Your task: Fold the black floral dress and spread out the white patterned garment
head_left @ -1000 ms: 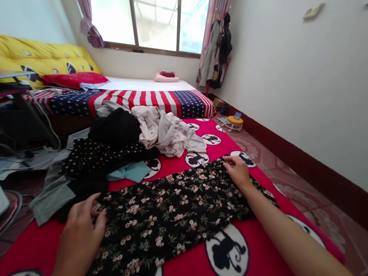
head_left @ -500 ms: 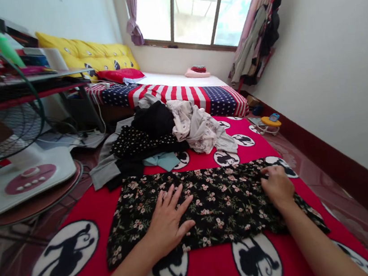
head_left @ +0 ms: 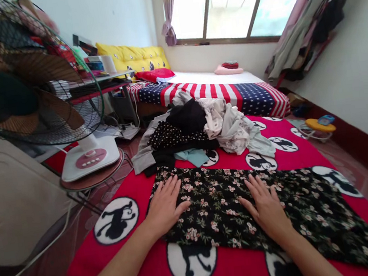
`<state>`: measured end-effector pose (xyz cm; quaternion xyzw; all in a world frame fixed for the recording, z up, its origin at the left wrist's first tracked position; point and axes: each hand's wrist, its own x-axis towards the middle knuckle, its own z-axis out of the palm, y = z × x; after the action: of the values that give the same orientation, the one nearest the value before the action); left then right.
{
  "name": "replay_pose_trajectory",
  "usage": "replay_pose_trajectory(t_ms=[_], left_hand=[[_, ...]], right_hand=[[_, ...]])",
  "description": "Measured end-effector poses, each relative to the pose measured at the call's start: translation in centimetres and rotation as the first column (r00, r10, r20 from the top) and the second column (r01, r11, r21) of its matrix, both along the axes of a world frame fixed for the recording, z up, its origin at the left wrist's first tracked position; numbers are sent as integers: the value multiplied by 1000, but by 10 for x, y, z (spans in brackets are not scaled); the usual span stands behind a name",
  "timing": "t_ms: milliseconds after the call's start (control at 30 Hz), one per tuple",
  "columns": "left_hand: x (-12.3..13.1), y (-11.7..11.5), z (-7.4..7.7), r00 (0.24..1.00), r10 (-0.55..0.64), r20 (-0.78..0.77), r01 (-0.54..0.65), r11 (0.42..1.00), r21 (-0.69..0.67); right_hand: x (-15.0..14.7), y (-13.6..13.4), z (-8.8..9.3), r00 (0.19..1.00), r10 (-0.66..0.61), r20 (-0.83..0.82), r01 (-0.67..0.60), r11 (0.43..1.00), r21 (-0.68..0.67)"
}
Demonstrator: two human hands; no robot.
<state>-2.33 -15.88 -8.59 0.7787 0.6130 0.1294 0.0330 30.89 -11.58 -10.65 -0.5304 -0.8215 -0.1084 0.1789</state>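
In the head view, a black floral cloth [head_left: 220,205] lies spread on a red blanket [head_left: 242,268], directly beneath the person's two hands. Its long axis runs from left to right across the front of the body, slanting nearer to the person toward the right, where the cloth widens.

The left hand [head_left: 164,208] lies over the left end of the cloth, its fingers pointing away toward the far edge. That grip is spread, palm down, with the thumb out to the side, and pinches nothing. The right hand [head_left: 268,210] lies over the middle part, also palm down with its fingers loosely apart and no fold caught between them. How firmly either hand presses cannot be told.

The left hand is clearly nearer to the left end; the right hand is nearer to the right end, though a long stretch of cloth runs out past it, to the right of the forearm. Between the hands, the cloth lies bare with slight creases. Just beyond its far edge, toward the left, sit a teal cloth [head_left: 193,156] and a heap of clothes [head_left: 188,119].
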Motion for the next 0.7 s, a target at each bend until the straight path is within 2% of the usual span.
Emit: replay_pose_trajectory(t_ms=[100, 167, 233, 300, 400, 500, 600, 700], left_hand=[[-20, -3, -3, 998, 1, 62, -1, 1000, 4], [-32, -6, -2, 987, 31, 160, -34, 999, 18], [-43, -10, 2, 951, 120, 286, -140, 989, 52], [-51, -13, 8, 888, 219, 403, -261, 964, 51], [-61, -16, 18, 767, 351, 536, -370, 926, -77], [-63, -14, 23, 635, 437, 637, -384, 894, -230], [-59, -11, 29, 436, 500, 748, -295, 865, -406], [-51, -12, 37, 221, 529, 820, -125, 849, -514]], right_hand=[[-3, -1, 4, 998, 57, -26, -56, 997, 49], [-10, -4, 12, 992, 110, -62, -107, 993, 58], [-25, -11, 22, 978, 154, -141, -148, 988, 50], [-47, -22, 35, 948, 211, -240, -220, 975, -12], [-91, -42, 50, 885, 268, -382, -349, 923, -160], [-139, -54, 57, 840, 261, -476, -417, 871, -260], [-181, -52, 60, 838, 174, -518, -391, 852, -347], [-215, -44, 59, 861, 54, -507, -297, 861, -413]])
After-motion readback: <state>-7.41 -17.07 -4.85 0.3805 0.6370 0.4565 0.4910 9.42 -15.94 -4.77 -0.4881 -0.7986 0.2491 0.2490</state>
